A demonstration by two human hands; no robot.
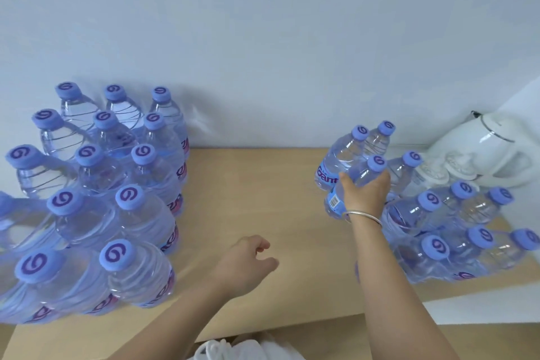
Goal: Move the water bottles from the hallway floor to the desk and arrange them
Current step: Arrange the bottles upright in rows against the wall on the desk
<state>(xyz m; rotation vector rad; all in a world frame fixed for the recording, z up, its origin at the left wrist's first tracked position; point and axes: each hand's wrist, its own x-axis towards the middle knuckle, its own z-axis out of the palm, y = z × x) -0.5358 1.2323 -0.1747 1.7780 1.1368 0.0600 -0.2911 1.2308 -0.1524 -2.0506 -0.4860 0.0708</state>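
Our right grip (363, 194) clamps a bottle (355, 184) w/ neighbours touching both sides; left grip (248, 263) loose, empty. Nudge could topple them.

A plain white wall (263, 38) fills the upper half of the frame in soft, even light. Below it lies a light wooden desk (257, 190); a white kettle (491, 152) stands at right.
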